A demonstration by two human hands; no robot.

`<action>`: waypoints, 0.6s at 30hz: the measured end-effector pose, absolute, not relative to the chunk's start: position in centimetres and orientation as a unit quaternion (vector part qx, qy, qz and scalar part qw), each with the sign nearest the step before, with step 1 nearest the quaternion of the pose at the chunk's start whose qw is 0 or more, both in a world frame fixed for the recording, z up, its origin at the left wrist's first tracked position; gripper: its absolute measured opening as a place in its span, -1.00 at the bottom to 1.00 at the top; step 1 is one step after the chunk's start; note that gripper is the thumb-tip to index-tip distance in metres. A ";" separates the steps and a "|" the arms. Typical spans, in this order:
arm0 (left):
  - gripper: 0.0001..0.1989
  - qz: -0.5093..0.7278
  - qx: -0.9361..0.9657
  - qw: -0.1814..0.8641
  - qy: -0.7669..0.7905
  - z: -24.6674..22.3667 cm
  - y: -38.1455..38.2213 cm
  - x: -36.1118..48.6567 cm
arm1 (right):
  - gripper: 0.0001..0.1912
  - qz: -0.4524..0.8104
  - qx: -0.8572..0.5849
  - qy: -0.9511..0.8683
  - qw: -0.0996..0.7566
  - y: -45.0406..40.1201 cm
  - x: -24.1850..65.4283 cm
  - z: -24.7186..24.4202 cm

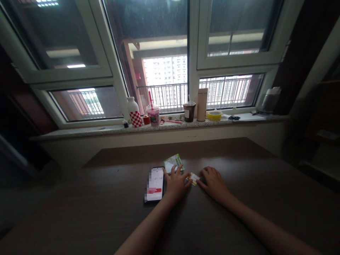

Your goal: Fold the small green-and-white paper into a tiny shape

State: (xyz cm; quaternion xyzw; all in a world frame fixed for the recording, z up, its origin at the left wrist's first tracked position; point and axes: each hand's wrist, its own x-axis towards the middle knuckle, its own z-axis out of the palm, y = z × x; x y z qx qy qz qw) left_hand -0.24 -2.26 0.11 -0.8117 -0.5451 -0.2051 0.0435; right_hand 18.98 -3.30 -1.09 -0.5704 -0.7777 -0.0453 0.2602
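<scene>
On the dark table lies a small white and yellow packet [194,179], flat between my two hands. My left hand [175,184] has its thumb and index fingertip at the packet's left edge, with the other fingers spread out. From the other side, the thumb of my right hand [214,182] touches the packet's right edge, while its remaining fingers rest apart on the tabletop. A phone [158,186] with a lit screen lies just left of my left hand. Behind those fingers is a green and white packet [177,159], partly covered by them.
Beyond the table [255,198] runs a stone windowsill [106,129]. On it stand a checkered bottle [136,115], a pink drink cup [153,116], a dark drink cup [189,112], a tan box [202,105], yellow tape [214,115] and black scissors [234,118].
</scene>
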 end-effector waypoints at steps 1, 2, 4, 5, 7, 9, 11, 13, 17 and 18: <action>-0.73 -0.204 -0.813 0.043 -0.545 0.1 -2.2 -0.2 | -0.74 -0.041 -0.564 -0.781 0.265 -3.2 19.0 -1.2; -0.73 -0.203 -0.812 0.042 -0.545 0.1 -2.2 -0.2 | -0.73 -0.039 -0.557 -0.785 0.268 -3.1 19.1 -1.3; -0.72 -0.201 -0.810 0.041 -0.549 0.1 -2.2 -0.2 | -0.72 -0.039 -0.541 -0.796 0.269 -2.9 19.2 -1.4; -0.72 -0.199 -0.809 0.040 -0.552 0.1 -2.2 -0.2 | -0.72 -0.038 -0.535 -0.800 0.268 -2.9 19.2 -1.5; -0.70 -0.194 -0.810 0.038 -0.551 0.2 -2.3 -0.2 | -0.73 -0.033 -0.529 -0.806 0.265 -2.8 19.3 -1.6; -0.69 -0.191 -0.814 0.037 -0.547 0.2 -2.3 -0.3 | -0.72 -0.028 -0.528 -0.807 0.262 -2.8 19.3 -1.7; -0.68 -0.192 -0.817 0.036 -0.543 0.2 -2.2 -0.3 | -0.70 -0.029 -0.530 -0.808 0.257 -2.9 19.3 -1.7; -0.69 -0.197 -0.818 0.039 -0.539 0.1 -2.2 -0.4 | -0.69 -0.034 -0.535 -0.806 0.251 -2.9 19.2 -1.7; -0.71 -0.207 -0.821 0.057 -0.528 0.2 -2.2 -0.3 | -0.68 -0.043 -0.543 -0.803 0.243 -3.1 19.1 -1.3; -0.72 -0.208 -0.822 0.062 -0.527 0.3 -2.3 -0.2 | -0.68 -0.043 -0.544 -0.802 0.241 -3.2 19.0 -1.2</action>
